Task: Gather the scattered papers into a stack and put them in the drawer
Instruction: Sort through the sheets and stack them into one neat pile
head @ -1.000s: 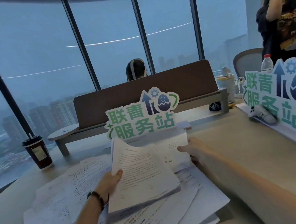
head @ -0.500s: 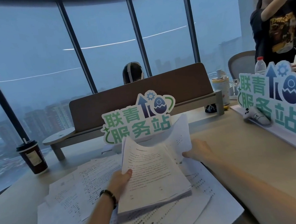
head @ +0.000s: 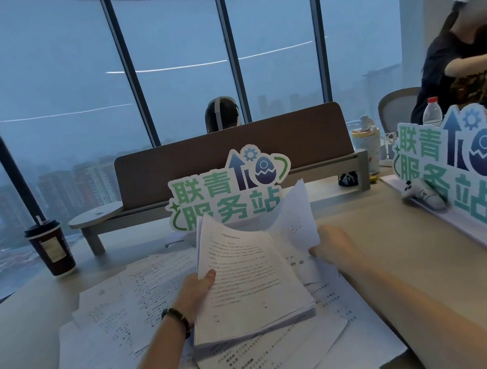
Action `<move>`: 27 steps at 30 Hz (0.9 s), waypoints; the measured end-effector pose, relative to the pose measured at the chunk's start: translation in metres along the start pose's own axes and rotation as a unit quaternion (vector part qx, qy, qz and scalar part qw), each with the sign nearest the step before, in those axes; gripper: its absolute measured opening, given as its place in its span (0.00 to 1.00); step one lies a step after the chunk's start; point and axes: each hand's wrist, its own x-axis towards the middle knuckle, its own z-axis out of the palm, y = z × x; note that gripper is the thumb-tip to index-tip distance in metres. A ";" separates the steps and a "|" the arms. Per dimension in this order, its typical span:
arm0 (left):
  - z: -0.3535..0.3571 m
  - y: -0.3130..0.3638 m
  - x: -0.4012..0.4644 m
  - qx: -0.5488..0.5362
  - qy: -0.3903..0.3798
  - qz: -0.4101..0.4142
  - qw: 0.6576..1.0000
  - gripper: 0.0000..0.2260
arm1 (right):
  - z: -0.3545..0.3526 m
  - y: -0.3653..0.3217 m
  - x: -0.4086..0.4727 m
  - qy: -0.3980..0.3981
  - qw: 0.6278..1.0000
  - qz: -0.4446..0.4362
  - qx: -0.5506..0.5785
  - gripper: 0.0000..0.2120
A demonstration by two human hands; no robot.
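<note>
While left hand [head: 198, 291] grips stack [head: 246, 277] at left edge, thumb on top, right hand [head: 331, 248] pinches loose sheet [head: 296, 224] behind it. Paper light, floppy, slides easily: best support from below, hold near edges. More papers [head: 145, 288] scattered on desk [head: 392, 243]. Drawer not visible.

So there's a thick stack of printed papers [head: 246, 280], white with small black text, tilted up off the counter [head: 424, 255] with its top edge leaning away toward 12 o'clock. At about 1 o'clock from it, a single sheet [head: 295, 218] is curled and lifted, sticking up behind the stack. Underneath and spreading out to 9 and 6 o'clock, loose sheets [head: 123, 311] lie flat and overlapping at messy angles. No drawer anywhere I can see.
</note>
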 end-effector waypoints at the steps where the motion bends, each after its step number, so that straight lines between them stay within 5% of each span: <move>1: 0.000 0.000 0.000 -0.001 0.002 0.001 1.000 0.14 | 0.000 -0.001 -0.002 0.002 1.000 -0.001 -0.028 0.10; 8: 0.002 -0.002 0.002 0.006 0.012 0.006 1.000 0.13 | -0.001 -0.001 -0.006 -0.003 0.997 0.012 -0.071 0.14; 15: -0.001 -0.001 -0.001 -0.011 -0.005 0.005 1.000 0.12 | -0.009 -0.007 -0.004 -0.084 0.991 0.016 0.104 0.17; 20: -0.003 0.000 -0.001 -0.027 -0.014 -0.001 1.000 0.12 | -0.033 -0.026 -0.002 -0.053 0.976 0.018 0.210 0.19; 27: -0.004 0.003 -0.003 -0.042 -0.027 -0.020 0.999 0.11 | -0.095 -0.070 -0.004 -0.027 0.982 -0.036 0.184 0.15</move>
